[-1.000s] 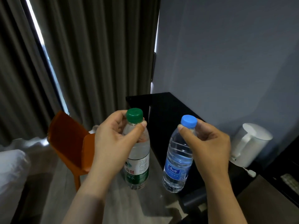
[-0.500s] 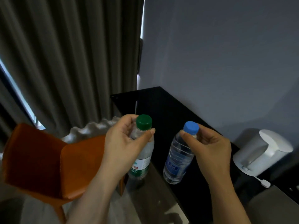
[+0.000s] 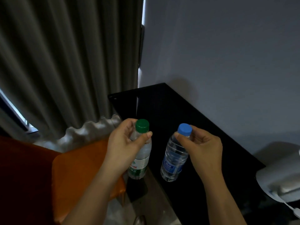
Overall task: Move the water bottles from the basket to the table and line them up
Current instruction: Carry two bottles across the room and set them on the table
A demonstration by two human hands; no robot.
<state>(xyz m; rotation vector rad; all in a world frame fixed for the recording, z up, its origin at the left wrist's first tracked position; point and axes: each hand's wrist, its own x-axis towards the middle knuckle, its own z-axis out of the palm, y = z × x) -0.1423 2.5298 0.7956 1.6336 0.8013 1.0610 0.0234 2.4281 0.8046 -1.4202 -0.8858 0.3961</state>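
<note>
The left hand [image 3: 125, 148] is curled round the neck of a clear plastic water bottle with a green cap [image 3: 141, 159], thumb pressed just under the cap. It hangs nearly upright just off the near edge of the glossy black table [image 3: 162, 108], beside the orange plastic chair [image 3: 78, 168]. The right hand [image 3: 206, 150] pinches the neck of a clear ribbed water bottle with a blue cap [image 3: 174, 159] — tilted, its base over the table's near edge. The two hands are apart. A white kettle [image 3: 282, 174] sits at the table's right end
</note>
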